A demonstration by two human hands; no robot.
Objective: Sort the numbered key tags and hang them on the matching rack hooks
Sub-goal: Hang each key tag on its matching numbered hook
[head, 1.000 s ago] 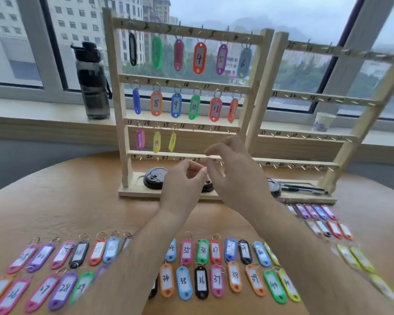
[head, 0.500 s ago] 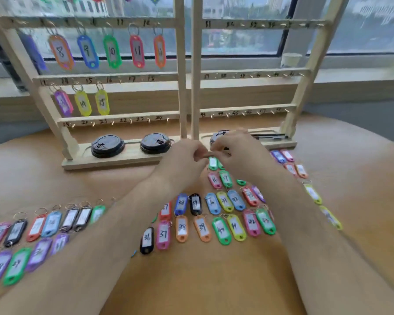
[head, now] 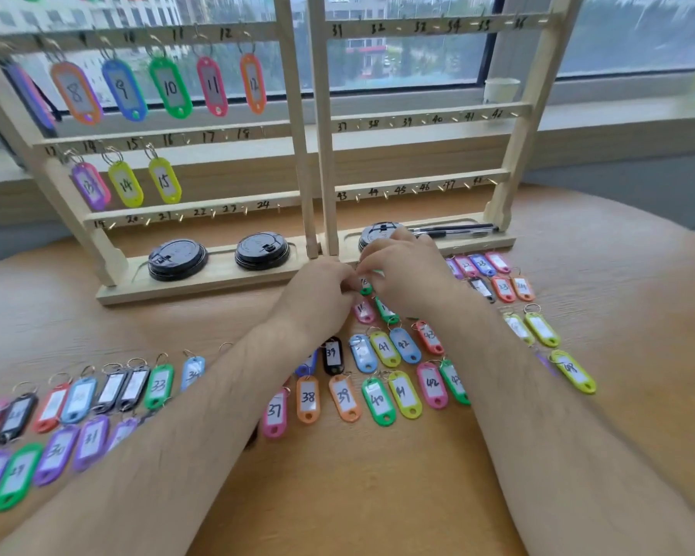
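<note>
The left hand (head: pixel 322 288) and right hand (head: pixel 408 270) meet low over the bench (head: pixel 338 499), just in front of where the left rack (head: pixel 293 114) and right rack (head: pixel 526 114) stand base to base. Both hands are curled, fingertips together, pinching one small green tag (head: pixel 365 290) between them; its number is too hidden to read. The forearms run in from the near edge in a V, with bare wood between them. Loose tags (head: pixel 378 399) lie in rows under and on both sides of the arms, some just below the fingers. The rack bases lie close behind the knuckles, with black lids (head: pixel 177 260) and pens (head: pixel 454 230) in their trays. On the left rack, tag 15 (head: pixel 164 180) hangs just left of the hook marked 16. The bench's rim curves away at the far right.
</note>
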